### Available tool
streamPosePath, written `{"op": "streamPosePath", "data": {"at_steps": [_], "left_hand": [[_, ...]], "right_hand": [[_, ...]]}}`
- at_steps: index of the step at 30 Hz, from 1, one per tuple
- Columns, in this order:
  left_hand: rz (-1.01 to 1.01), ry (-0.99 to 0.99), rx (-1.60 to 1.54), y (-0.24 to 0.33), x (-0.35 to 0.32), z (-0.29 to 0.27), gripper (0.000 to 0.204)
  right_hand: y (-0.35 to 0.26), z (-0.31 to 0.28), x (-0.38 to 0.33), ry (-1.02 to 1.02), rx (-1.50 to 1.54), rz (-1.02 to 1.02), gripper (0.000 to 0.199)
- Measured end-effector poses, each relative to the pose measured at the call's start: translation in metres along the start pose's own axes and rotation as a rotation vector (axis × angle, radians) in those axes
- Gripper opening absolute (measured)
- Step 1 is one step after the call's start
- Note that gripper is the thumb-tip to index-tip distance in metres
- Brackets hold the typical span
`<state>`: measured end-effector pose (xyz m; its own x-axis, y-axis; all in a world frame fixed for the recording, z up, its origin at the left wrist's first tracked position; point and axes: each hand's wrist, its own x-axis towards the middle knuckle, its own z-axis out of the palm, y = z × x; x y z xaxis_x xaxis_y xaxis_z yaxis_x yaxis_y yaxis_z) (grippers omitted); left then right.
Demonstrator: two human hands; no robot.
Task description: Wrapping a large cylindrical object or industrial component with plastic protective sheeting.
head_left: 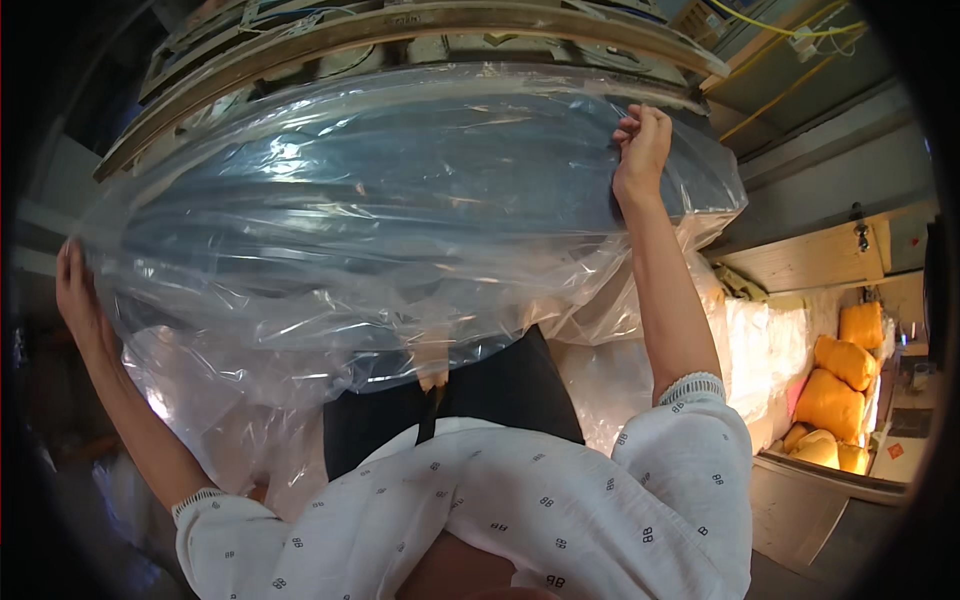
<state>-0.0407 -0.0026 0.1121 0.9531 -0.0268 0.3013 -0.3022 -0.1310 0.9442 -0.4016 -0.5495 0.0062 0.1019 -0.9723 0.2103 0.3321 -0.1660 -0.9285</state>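
A large clear plastic sheet (420,285) lies spread and wrinkled across a dark blue-grey flat surface (470,150) in front of me. Its near part hangs in loose folds down over my legs. At the far left, my left hand (80,295) is closed at the sheet's left edge, its fingertips partly hidden. My right hand (643,155) is raised over the right side, with curled fingers pinching the film near its far edge. Between the two hands the plastic is drawn out wide, with bright light glinting off it.
Beyond the surface runs a long wooden beam (400,22) with slats behind it. Yellow cables (790,30) hang at the upper right. A wooden board (820,258), more plastic film (760,345) and stacked orange-yellow bundles (832,400) are on the right.
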Motion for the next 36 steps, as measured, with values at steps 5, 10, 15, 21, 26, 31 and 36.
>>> {"op": "streamPosePath", "data": {"at_steps": [5,10,15,21,26,31,36], "left_hand": [[-0.025,0.127,-0.069,0.006,-0.033,-0.133,0.034],[-0.079,0.186,-0.021,0.017,-0.084,-0.218,0.033],[-0.048,0.212,0.517,-0.003,-0.105,-0.201,0.024],[0.749,-0.277,1.324,0.036,-0.119,-0.024,0.028],[0.82,-0.832,0.491,0.104,-0.2,0.213,0.022],[1.317,-0.905,0.263,0.129,-0.242,0.34,0.026],[1.18,-1.096,0.034,0.113,-0.24,0.381,0.017]], "right_hand": [[-0.044,-0.003,-0.053,-0.505,-0.122,0.462,0.043],[-0.064,0.001,-0.078,-0.679,-0.28,0.226,0.022],[-0.065,-0.008,-0.094,-0.684,-0.266,0.005,0.018],[-0.069,-0.015,-0.107,-0.673,-0.399,-0.12,0.024],[-0.069,-0.03,-0.105,-0.627,-0.554,-0.16,0.033],[-0.083,-0.029,-0.108,-0.652,-0.512,-0.123,0.038],[-0.097,-0.038,-0.096,-0.823,-0.172,0.207,0.041]]}}
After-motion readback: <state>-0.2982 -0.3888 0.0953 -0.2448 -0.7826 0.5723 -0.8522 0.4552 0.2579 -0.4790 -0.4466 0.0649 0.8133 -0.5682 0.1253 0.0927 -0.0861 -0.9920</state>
